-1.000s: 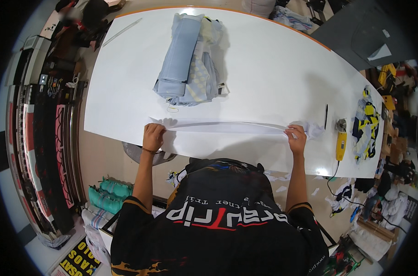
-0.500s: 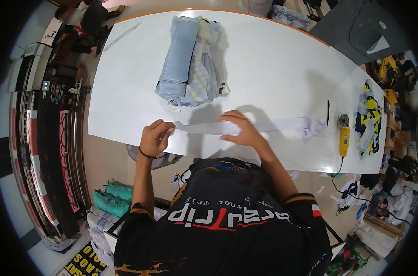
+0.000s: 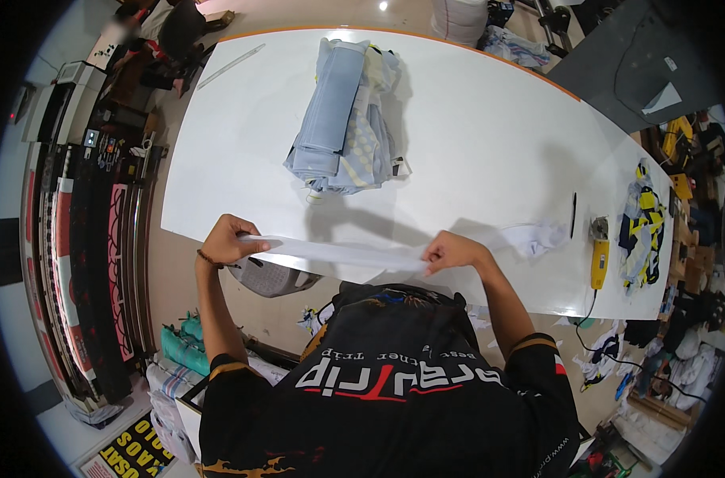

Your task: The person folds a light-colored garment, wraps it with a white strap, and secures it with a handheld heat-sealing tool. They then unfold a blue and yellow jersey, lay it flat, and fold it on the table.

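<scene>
A long white fabric strip (image 3: 338, 252) is stretched above the near edge of the white table (image 3: 243, 159). My left hand (image 3: 228, 239) pinches its left end between thumb and fingers, out past the table edge. Farther along, my right hand (image 3: 453, 252) is closed on the strip, so the stretch between the hands is taut. Beyond the right hand, the strip's crumpled tail (image 3: 538, 237) lies on the tabletop. Past the strip lies a bundle of folded light-blue fabric (image 3: 330, 119), partly patterned with pale yellow.
A yellow corded power tool (image 3: 599, 259) lies at the right, near a thin black stick (image 3: 573, 215). Beside them is a heap of fabric scraps (image 3: 641, 227). A clear ruler (image 3: 231, 66) rests far left. Below the near edge is a grey stool (image 3: 271, 277).
My left hand has moved left and nearer to me with the strip's end. My right hand, open over the strip before, has shifted right and nearer and closed on it.
</scene>
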{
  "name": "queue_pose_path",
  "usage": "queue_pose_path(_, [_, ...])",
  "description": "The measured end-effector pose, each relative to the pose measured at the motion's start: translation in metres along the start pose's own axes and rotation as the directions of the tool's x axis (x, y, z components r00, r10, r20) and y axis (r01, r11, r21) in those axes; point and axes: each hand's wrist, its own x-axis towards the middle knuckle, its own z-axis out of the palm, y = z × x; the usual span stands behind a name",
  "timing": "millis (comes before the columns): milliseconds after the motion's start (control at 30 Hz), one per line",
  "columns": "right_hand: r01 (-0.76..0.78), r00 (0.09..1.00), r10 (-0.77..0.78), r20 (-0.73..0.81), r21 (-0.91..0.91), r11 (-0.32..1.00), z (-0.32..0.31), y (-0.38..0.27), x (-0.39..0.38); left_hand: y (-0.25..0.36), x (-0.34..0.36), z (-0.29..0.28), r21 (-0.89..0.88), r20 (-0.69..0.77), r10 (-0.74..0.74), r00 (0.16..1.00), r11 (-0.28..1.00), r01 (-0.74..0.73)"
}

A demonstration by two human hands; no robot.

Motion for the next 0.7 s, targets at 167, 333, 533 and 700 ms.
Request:
queue_pose_path(167, [0.013,0.972,0.029,-0.234,0.178,0.984,0.001,0.036,-0.067,-0.040,0.014,-0.008,-0.025,0.128,-0.117,0.985,0.992,0.121])
queue_pose_path(333, [-0.079,0.861,0.279,-0.426,0.431,0.899,0.011,0.042,-0.107,-0.065,0.026,-0.003,-0.093,0.188,-0.222,0.957,0.966,0.242])
queue_pose_path(533, [-0.129,0.948,0.203,-0.247,0.283,0.950,-0.011,0.039,-0.161,-0.087,0.037,-0.001,-0.120,0.189,-0.298,0.936,0.939,0.324])
queue_pose_path(700, [-0.376,0.785,0.478,-0.395,0.309,0.874,-0.043,0.053,-0.234,-0.127,0.042,-0.005,-0.072,0.148,-0.412,0.899,0.902,0.425])
